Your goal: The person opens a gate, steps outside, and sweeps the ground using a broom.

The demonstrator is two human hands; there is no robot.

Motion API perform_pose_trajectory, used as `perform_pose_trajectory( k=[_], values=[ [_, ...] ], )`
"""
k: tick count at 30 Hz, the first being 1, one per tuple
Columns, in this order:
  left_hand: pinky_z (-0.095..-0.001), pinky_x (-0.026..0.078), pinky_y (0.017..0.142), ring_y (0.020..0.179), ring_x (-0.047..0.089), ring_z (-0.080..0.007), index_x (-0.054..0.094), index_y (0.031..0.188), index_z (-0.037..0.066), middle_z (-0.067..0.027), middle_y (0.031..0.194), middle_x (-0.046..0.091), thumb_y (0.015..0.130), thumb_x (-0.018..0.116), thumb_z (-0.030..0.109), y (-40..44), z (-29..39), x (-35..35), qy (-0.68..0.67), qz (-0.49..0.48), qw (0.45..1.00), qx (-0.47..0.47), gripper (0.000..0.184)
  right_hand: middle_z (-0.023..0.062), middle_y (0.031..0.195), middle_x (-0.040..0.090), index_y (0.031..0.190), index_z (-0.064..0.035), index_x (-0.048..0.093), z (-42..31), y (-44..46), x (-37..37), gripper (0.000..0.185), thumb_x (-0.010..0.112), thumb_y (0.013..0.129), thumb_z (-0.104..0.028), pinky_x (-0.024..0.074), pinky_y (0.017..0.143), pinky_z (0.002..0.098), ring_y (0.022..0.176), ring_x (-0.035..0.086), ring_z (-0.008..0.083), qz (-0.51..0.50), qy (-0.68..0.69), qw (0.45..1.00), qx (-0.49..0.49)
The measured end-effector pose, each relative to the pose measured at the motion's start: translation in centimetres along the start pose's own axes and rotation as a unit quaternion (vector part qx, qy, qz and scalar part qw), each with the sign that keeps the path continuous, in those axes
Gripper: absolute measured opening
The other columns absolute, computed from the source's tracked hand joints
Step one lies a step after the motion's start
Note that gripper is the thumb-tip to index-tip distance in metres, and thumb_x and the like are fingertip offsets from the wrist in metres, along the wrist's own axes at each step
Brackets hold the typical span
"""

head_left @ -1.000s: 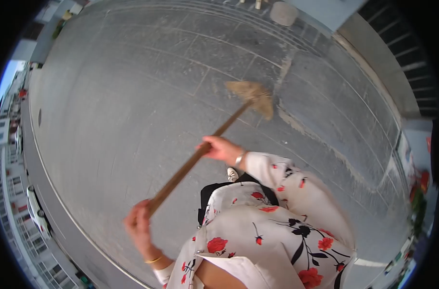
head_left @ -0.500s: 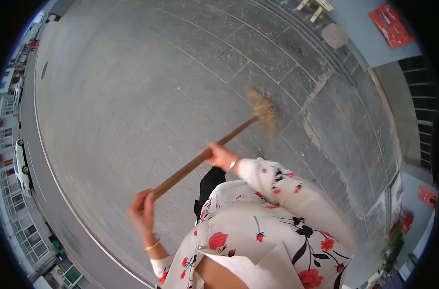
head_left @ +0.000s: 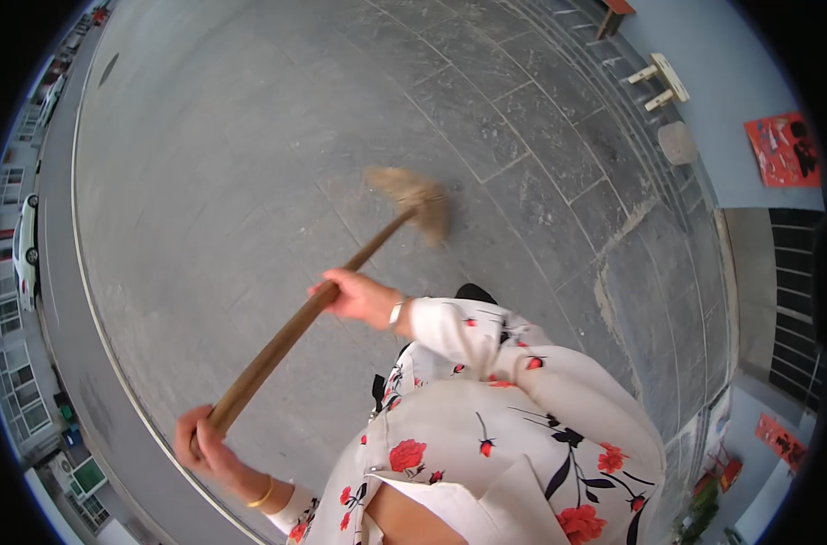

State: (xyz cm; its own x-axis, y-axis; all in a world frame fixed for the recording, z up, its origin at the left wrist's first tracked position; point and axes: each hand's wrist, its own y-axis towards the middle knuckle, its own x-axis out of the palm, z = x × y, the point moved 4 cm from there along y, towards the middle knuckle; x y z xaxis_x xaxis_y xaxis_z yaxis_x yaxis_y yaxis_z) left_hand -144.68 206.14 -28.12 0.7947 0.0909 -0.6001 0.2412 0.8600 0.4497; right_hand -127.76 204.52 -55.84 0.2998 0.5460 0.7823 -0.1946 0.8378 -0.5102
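I hold a straw broom (head_left: 412, 202) with a long wooden handle slanting across the view. Around the handle's top end, at the lower left, wraps my left hand (head_left: 210, 445), with a yellow bracelet on its wrist. Farther down the handle my right hand (head_left: 359, 298) is closed on it, below a silver band. The tan bristles are spread and a little blurred against the grey paving (head_left: 250, 218). One dark shoe (head_left: 475, 293) shows past my right sleeve.
A wooden stool (head_left: 663, 82) and a pale rounded seat (head_left: 677, 143) stand by the wall at upper right. Beside them runs a grey ramp with dark slatted bars (head_left: 795, 300). At far left, a white car (head_left: 27, 250) sits across the road.
The broom and both hands have shifted left in the view, the head sweeping left over the paving. Both hands keep their hold. The surroundings have turned slightly, and a dark shoe now shows.
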Motion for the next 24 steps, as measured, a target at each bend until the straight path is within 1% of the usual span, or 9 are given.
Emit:
perform_pose_trajectory(
  k=[4, 10, 13, 14, 15, 18, 20, 21, 24],
  values=[
    [-0.0154, 0.022, 0.035, 0.041, 0.031, -0.0019, 0.055, 0.073, 0.002, 0.0022, 0.058, 0.046, 0.074, 0.044, 0.011, 1.0, -5.3, 9.9, -0.164, -0.186, 0.96, -0.13, 0.015, 0.011, 0.084, 0.052, 0.081, -0.0008, 0.048, -11.4, -2.1, -3.2, 0.015, 0.042, 0.078, -0.014, 0.0388, 0.079, 0.0297, 0.082, 0.049, 0.0207, -0.063, -0.123, 0.972, -0.188],
    [-0.0213, 0.036, 0.047, 0.051, 0.041, -0.0073, 0.054, 0.084, 0.004, -0.0056, 0.058, 0.05, 0.073, 0.054, 0.014, -1.3, -2.4, 27.7, -0.204, -0.406, 0.881, -0.133, 0.015, 0.0112, 0.072, 0.051, 0.072, -0.0042, 0.045, -30.5, -7.9, -8.6, 0.009, 0.047, 0.075, -0.013, 0.0434, 0.068, 0.042, 0.067, 0.051, 0.0247, 0.313, -0.032, 0.876, -0.366],
    [-0.0208, 0.035, 0.047, 0.052, 0.04, -0.0067, 0.054, 0.086, 0.005, -0.0043, 0.057, 0.049, 0.075, 0.051, 0.014, 1.2, -3.2, 30.3, -0.202, -0.407, 0.882, -0.123, 0.015, 0.0098, 0.073, 0.05, 0.076, -0.0043, 0.043, -31.4, -5.1, -8.3, 0.007, 0.048, 0.075, -0.01, 0.0434, 0.068, 0.0377, 0.071, 0.051, 0.022, 0.215, -0.089, 0.904, -0.359],
    [-0.0203, 0.036, 0.049, 0.054, 0.04, -0.0064, 0.054, 0.086, 0.004, -0.0033, 0.06, 0.05, 0.075, 0.051, 0.013, 3.8, -3.9, 29.5, -0.167, -0.396, 0.892, -0.139, 0.015, 0.0094, 0.075, 0.05, 0.078, -0.004, 0.043, -30.7, -2.8, -7.8, 0.007, 0.047, 0.075, -0.009, 0.0427, 0.069, 0.035, 0.073, 0.05, 0.0202, 0.153, -0.296, 0.865, -0.376],
    [-0.0199, 0.036, 0.05, 0.056, 0.041, -0.0061, 0.055, 0.086, 0.003, -0.0022, 0.063, 0.052, 0.075, 0.05, 0.013, 6.7, -4.7, 28.3, -0.134, -0.379, 0.903, -0.151, 0.015, 0.0089, 0.077, 0.05, 0.081, -0.0036, 0.042, -29.0, 0.4, -6.3, 0.008, 0.046, 0.075, -0.007, 0.042, 0.07, 0.0323, 0.076, 0.05, 0.0184, 0.079, -0.493, 0.782, -0.373],
    [-0.0169, 0.033, 0.052, 0.059, 0.039, -0.004, 0.056, 0.08, 0.001, 0.0019, 0.066, 0.049, 0.077, 0.049, 0.01, 15.0, -7.9, 21.4, -0.034, -0.268, 0.946, -0.177, 0.012, 0.008, 0.085, 0.049, 0.085, -0.0009, 0.045, -20.0, 11.6, -0.6, 0.019, 0.039, 0.08, -0.018, 0.0374, 0.081, 0.0296, 0.083, 0.047, 0.0188, 0.011, -0.19, 0.965, -0.181],
    [-0.0196, 0.028, 0.042, 0.049, 0.034, -0.0047, 0.054, 0.072, 0.0, 0.0034, 0.055, 0.043, 0.077, 0.048, 0.011, 20.2, -7.0, 17.3, 0.053, -0.197, 0.97, -0.128, 0.014, 0.0096, 0.084, 0.048, 0.088, -0.0012, 0.043, -14.6, 17.4, 5.0, 0.015, 0.038, 0.079, -0.012, 0.0382, 0.081, 0.0301, 0.082, 0.047, 0.0181, -0.044, -0.36, 0.918, -0.161],
    [-0.021, 0.026, 0.039, 0.046, 0.032, -0.0052, 0.052, 0.07, -0.001, 0.0025, 0.051, 0.04, 0.078, 0.047, 0.012, 22.2, -5.5, 15.6, 0.143, -0.181, 0.966, -0.117, 0.015, 0.011, 0.08, 0.046, 0.086, -0.0009, 0.041, -11.7, 19.7, 7.4, 0.014, 0.043, 0.076, -0.01, 0.0406, 0.078, 0.0336, 0.081, 0.047, 0.0201, 0.007, 0.035, 0.999, 0.026],
    [-0.0238, 0.024, 0.036, 0.04, 0.031, -0.0081, 0.051, 0.068, -0.001, -0.0025, 0.046, 0.038, 0.079, 0.044, 0.014, 24.5, -0.4, 16.5, 0.214, -0.17, 0.962, -0.014, 0.02, 0.0107, 0.074, 0.045, 0.079, -0.0011, 0.037, -9.3, 24.7, 12.7, 0.014, 0.048, 0.072, -0.006, 0.0444, 0.068, 0.0417, 0.072, 0.05, 0.0245, 0.109, 0.067, 0.991, 0.036]
  ],
)
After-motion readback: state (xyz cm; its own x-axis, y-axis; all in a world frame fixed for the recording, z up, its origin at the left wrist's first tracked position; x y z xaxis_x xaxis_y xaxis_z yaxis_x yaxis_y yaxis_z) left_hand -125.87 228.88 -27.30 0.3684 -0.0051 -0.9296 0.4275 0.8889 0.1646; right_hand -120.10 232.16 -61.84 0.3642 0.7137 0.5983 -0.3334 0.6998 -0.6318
